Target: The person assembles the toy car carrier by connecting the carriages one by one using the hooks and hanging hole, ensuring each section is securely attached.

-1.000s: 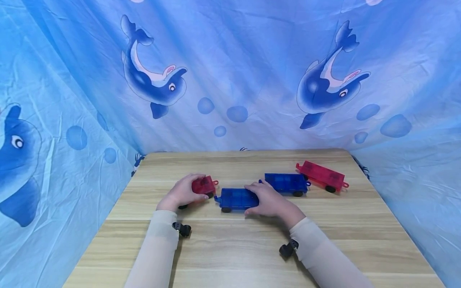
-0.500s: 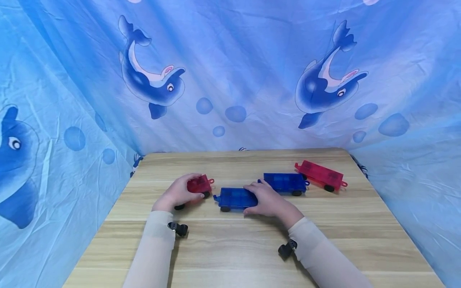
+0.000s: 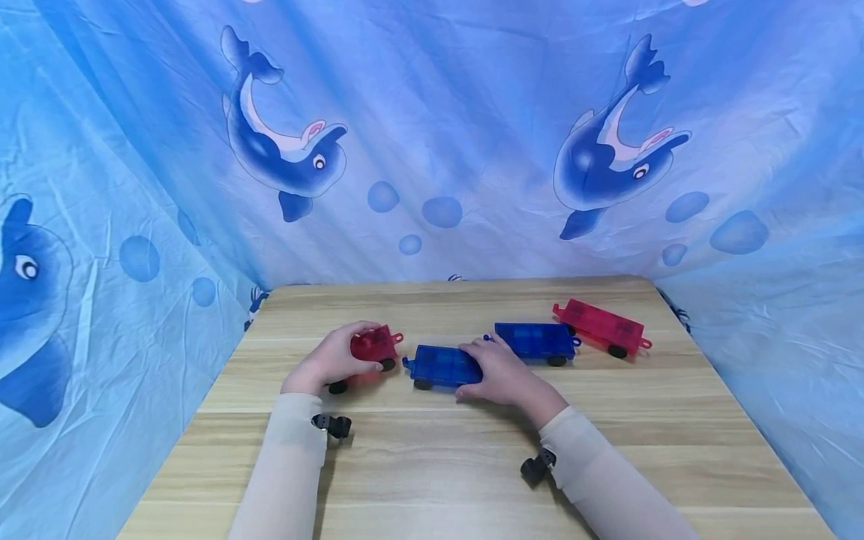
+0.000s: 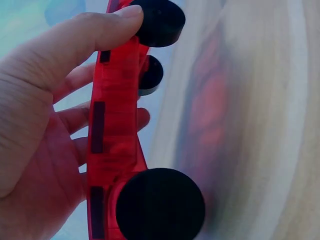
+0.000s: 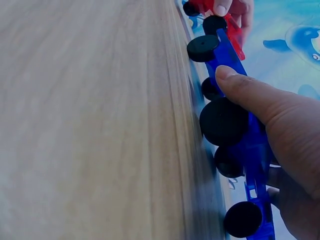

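Left of centre in the head view, my left hand [image 3: 329, 361] grips a red translucent toy train car [image 3: 378, 344] from above, thumb on the near side. In the left wrist view this red car shows black wheels, with its reflection on the tabletop beside it. My right hand [image 3: 508, 379] holds a blue toy train car [image 3: 437, 365] by its right part, thumb along the near side. The blue car's left hook sits close to the red car's ring, with a small gap between. Behind the right hand is a second blue car [image 3: 538, 340]; the hand hides the near coupling.
Another red car [image 3: 601, 325] stands at an angle at the back right, its left end next to the second blue car. All rest on a wood-grain table [image 3: 432, 465]. A blue dolphin-print cloth [image 3: 432, 135] hangs behind the table and at both sides.
My left hand has shifted slightly left with its red car. The held blue car's left end has moved a little up and away in the head view; the back cars stay put.
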